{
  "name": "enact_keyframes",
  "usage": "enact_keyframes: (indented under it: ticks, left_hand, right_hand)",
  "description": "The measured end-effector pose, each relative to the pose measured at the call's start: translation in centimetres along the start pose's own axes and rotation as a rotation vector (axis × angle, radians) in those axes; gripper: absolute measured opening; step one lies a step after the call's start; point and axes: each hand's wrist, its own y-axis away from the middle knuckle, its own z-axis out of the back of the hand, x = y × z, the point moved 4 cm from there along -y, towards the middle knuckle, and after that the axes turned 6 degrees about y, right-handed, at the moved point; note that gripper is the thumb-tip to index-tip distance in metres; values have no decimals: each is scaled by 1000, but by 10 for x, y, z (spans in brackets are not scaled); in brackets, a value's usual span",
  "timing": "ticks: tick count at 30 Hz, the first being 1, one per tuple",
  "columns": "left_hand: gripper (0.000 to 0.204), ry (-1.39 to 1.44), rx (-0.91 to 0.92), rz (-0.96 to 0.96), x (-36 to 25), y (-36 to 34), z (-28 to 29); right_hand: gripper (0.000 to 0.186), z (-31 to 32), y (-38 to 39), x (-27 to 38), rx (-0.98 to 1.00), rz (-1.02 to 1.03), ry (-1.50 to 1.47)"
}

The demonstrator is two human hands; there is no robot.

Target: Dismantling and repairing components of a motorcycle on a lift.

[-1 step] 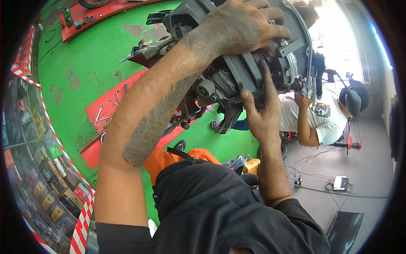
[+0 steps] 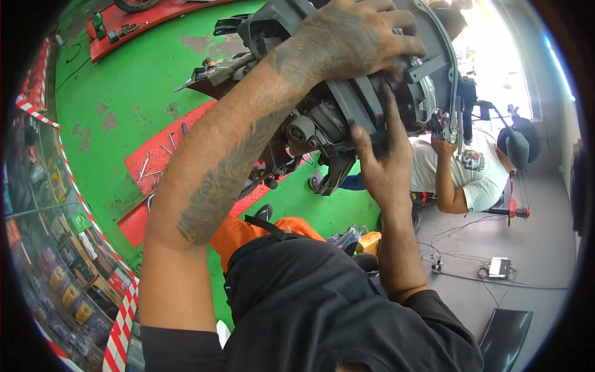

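Note:
A bulky black plastic motorcycle body section (image 2: 356,105), with brackets and ridges, stands in front of me at the upper middle. My left hand (image 2: 353,40) reaches over its top, fingers bent and closed around the plastic. Lower and to the right, my right hand (image 2: 389,167) touches the same section. Its index finger is stretched along the plastic and its thumb is spread away; the remaining fingers are mostly hidden. A curved grey metal bracket (image 2: 453,80) runs along the right side. Below my left wrist, a round lock-like fitting (image 2: 298,131) shows.
On the right, a co-worker in a white shirt (image 2: 480,170) has a hand (image 2: 444,147) near the bracket, beside a mirror (image 2: 517,149). Wrenches (image 2: 145,166) lie on a red plate (image 2: 133,220). Striped tape (image 2: 121,325) borders a glass display case (image 2: 62,248). Cables surround a white box (image 2: 499,268).

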Motion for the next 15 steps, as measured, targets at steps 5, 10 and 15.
enact_keyframes:
  ticks: [5,10,15]
  left_hand:
    - [34,-32,-16,-23,-2,-3,-3]
    - [33,-33,-27,-37,-3,-2,-3]
    - [33,-56,-35,-30,-3,-1,-9]
  right_hand:
    - [57,-1,-4,-16,-118,-133,-186]
    - [48,2,-8,-19,-65,-280,-250]
    - [48,0,-5,-15,-33,-327,-364]
